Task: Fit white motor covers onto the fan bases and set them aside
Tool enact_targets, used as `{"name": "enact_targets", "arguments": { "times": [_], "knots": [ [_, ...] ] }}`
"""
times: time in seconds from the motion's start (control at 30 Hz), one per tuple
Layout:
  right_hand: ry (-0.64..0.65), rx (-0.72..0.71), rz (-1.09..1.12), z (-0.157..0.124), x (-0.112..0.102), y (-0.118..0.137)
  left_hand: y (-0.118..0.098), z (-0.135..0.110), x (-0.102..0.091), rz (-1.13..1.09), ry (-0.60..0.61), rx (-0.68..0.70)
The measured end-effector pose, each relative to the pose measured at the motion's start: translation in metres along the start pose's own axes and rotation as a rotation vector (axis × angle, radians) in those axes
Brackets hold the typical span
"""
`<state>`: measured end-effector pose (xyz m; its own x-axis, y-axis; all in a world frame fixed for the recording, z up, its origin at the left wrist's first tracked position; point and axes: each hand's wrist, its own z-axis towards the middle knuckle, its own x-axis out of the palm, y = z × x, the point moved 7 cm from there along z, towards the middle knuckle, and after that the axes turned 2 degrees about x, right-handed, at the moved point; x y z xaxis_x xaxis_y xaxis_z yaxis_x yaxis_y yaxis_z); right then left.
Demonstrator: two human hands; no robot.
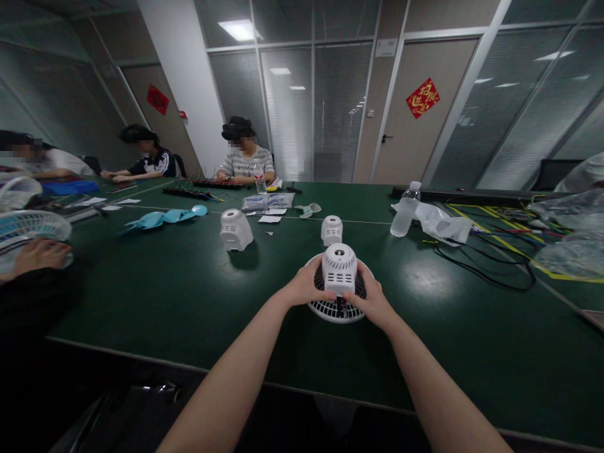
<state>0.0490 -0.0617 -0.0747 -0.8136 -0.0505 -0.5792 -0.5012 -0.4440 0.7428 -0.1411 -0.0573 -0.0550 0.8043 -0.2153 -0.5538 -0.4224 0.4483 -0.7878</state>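
Both my hands grip a white vented fan motor housing (340,277) from its two sides, over a round white fan grille (342,313) that lies on the green table. My left hand (306,284) wraps the housing's left side and my right hand (372,297) its right side, thumbs low at the front. Dark parts with a bit of red show under the housing, between the thumbs. Whether the housing rests on the grille I cannot tell. Just behind stands a similar white housing (332,230), and another housing (236,229) stands to the left.
A water bottle (406,211) stands at the right by a crumpled white bag (441,223) and black cables (495,283). Blue fan blades (165,217) lie left. A co-worker's hand (42,257) touches a fan grille (35,226) at far left. Several people sit across the table.
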Motion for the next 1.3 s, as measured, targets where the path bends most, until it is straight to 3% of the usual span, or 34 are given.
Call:
{"name": "enact_targets", "arguments": {
  "times": [0.3,0.5,0.7,0.97,1.13,1.3],
  "knots": [
    [0.024,0.03,-0.013,0.001,-0.005,0.008,-0.002,-0.002,-0.001,0.022,0.002,-0.035],
    [0.015,0.015,-0.028,0.0,0.0,0.0,-0.009,-0.003,0.001,0.038,-0.022,-0.009],
    [-0.012,-0.014,-0.082,-0.006,0.005,-0.007,-0.002,-0.008,0.009,0.141,-0.032,-0.015],
    [-0.177,-0.001,0.017,-0.01,-0.014,-0.023,0.003,-0.034,0.007,0.257,-0.031,-0.141],
    [-0.268,0.034,-0.027,-0.007,-0.021,-0.034,-0.01,-0.06,0.016,0.343,-0.129,-0.188],
    [-0.33,0.196,-0.104,-0.004,-0.024,-0.05,-0.026,-0.073,0.037,0.276,-0.326,-0.253]
  ]
}}
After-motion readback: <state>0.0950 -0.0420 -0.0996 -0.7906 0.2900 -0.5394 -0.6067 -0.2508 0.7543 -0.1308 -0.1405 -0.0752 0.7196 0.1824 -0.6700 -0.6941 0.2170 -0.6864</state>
